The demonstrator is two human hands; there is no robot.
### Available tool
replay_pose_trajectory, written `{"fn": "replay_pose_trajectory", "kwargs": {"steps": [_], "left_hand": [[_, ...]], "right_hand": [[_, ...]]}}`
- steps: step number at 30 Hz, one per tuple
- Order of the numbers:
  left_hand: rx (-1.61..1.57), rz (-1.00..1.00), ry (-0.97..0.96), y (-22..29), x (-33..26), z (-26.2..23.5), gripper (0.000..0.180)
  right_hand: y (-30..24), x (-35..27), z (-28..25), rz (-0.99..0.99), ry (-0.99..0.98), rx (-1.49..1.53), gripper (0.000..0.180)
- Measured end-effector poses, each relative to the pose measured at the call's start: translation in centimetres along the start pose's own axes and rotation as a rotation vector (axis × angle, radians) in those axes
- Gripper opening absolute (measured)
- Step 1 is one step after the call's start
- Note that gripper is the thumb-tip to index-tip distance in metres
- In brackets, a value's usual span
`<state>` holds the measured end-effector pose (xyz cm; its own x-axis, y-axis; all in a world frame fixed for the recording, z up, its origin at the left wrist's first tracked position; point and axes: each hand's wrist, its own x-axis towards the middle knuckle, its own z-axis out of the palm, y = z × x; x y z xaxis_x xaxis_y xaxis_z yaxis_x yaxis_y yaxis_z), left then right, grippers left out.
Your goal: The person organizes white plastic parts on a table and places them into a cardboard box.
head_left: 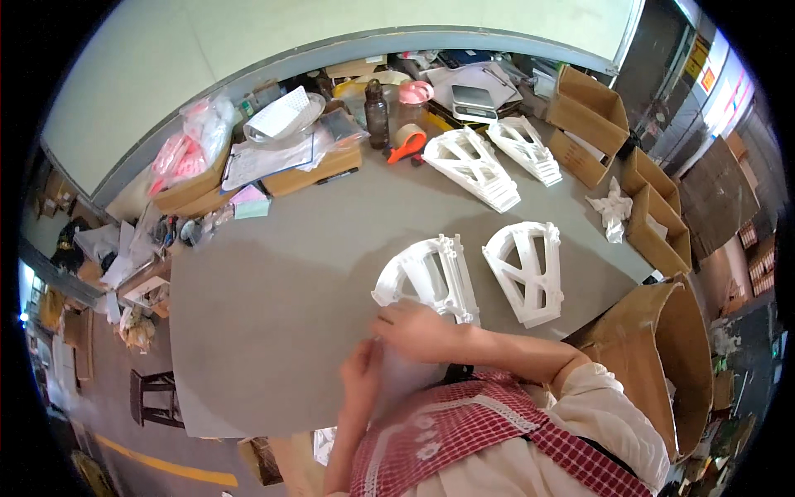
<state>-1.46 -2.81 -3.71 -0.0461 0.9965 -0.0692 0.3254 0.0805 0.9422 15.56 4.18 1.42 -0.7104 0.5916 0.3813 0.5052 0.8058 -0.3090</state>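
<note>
Close to my body at the table's near edge, both hands are together on a thin, whitish, see-through plastic bag (402, 374). My left hand (361, 366) is closed on its left edge. My right hand (414, 326) reaches across from the right and pinches the bag's upper edge; its fingertips are partly hidden. Just beyond the right hand stands a stack of white fan-shaped plastic frames (429, 277), partly covered by that hand. Another stack of these frames (525, 272) lies to its right, apart from both hands.
Two more frame stacks (472, 168) lie farther back on the grey table (265, 315). Behind them are a dark bottle (377, 116), an orange tape dispenser (406, 144) and a scale (474, 103). Cardboard boxes (658, 224) line the right side; a large open carton (638, 348) stands near my right arm.
</note>
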Motion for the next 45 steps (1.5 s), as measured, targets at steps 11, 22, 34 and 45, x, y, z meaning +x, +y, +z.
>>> {"fn": "replay_pose_trajectory", "kwargs": {"steps": [11,22,34,45], "left_hand": [[-0.583,-0.406,-0.04,-6.5,1.3,-0.2,0.017],[-0.548,-0.485,0.093,-11.0,1.8,-1.0,0.02],[-0.628,-0.457,0.148,-11.4,2.0,-0.6,0.015],[-0.594,-0.461,0.097,-12.1,2.0,-1.3,0.015]], "right_hand": [[5.2,0.3,0.4,0.16,-0.182,0.201,0.016],[16.8,-0.1,2.8,0.558,-0.445,0.197,0.022],[13.0,-1.0,2.7,0.703,-0.442,-0.101,0.055],[15.2,-6.0,-5.9,0.946,-0.158,-0.101,0.049]]}}
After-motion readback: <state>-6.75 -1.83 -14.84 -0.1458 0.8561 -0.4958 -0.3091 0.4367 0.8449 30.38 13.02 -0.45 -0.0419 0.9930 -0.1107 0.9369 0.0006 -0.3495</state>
